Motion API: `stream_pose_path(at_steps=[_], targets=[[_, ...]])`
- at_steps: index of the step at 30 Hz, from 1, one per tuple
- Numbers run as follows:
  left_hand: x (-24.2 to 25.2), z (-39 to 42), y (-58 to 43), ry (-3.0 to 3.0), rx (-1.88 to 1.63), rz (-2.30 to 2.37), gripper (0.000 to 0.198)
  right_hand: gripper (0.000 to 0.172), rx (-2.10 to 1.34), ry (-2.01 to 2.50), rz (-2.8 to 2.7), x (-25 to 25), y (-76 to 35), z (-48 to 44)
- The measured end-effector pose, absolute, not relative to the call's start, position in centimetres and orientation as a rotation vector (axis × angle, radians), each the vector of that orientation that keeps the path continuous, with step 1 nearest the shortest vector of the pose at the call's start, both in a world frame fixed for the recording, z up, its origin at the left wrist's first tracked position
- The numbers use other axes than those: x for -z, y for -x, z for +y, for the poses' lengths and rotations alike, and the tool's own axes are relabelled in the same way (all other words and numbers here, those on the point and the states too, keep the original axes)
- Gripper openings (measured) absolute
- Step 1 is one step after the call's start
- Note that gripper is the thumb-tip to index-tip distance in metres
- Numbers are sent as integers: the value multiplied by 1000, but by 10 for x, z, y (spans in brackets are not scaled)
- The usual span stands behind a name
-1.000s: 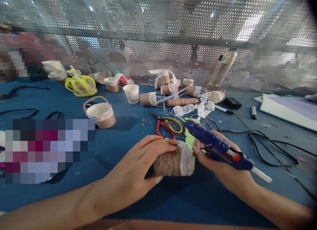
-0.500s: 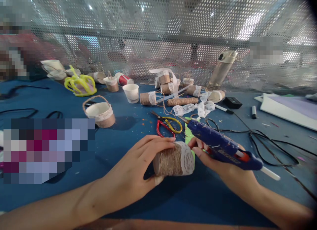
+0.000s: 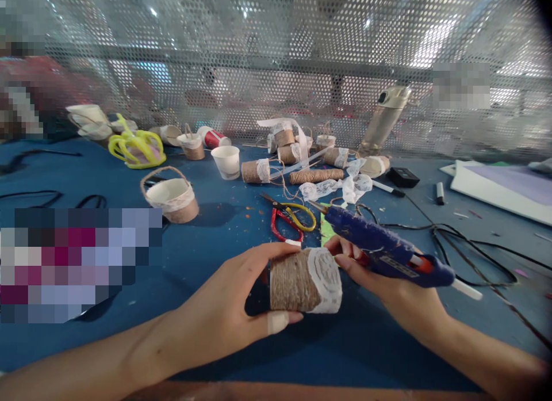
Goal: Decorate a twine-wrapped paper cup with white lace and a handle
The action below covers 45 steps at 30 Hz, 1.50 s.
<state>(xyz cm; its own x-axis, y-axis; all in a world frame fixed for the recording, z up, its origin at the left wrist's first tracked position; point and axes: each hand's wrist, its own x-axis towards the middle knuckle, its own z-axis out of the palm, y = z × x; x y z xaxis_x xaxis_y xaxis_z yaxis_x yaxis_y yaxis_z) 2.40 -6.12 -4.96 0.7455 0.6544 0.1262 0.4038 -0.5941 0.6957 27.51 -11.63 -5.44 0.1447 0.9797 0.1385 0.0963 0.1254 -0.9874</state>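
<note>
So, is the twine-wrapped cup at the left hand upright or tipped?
Tipped: the twine-wrapped cup is sideways between the left hand's thumb and fingers, lace end toward the right hand.

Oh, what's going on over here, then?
A person is handling things at a blue table. Their left-hand grip curves around a twine-wrapped cup, turned on its side, with a white lace band. Their right-hand grip holds a blue glue gun, its nozzle clear of the cup. Scissors with red and yellow handles lie just beyond, and a twine-handled basket stands off to the left.
</note>
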Motion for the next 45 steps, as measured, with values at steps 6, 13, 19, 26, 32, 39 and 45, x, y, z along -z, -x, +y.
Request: stream_pose_path(at_steps=[6, 13, 19, 26, 32, 39, 45], targets=[[39, -61, -27, -2086, -436, 794, 64, 23, -1012, 1202, -1218, 56, -277, -115], [39, -59, -26, -1909, -380, 761, 63, 23, -991, 1222, -1206, 57, -276, -113], [36, -57, -28, -1725, -377, 668, 50, 21, -990, 1238, -1203, 59, -279, -117], [41, -57, -29, -1552, -376, 649, 48, 9, -881, 1211, -1356, 57, -282, -114], [45, -54, -30, -1443, -380, 617, 45, 10, -880, 1179, -1384, 61, -285, -113], [46, -53, -30, -1402, -355, 624, 46, 12, -826, 1250, -1389, 60, -284, -115], [45, -52, -30, -1337, -328, 606, 46, 13, -795, 1287, -1397, 59, -285, -117]])
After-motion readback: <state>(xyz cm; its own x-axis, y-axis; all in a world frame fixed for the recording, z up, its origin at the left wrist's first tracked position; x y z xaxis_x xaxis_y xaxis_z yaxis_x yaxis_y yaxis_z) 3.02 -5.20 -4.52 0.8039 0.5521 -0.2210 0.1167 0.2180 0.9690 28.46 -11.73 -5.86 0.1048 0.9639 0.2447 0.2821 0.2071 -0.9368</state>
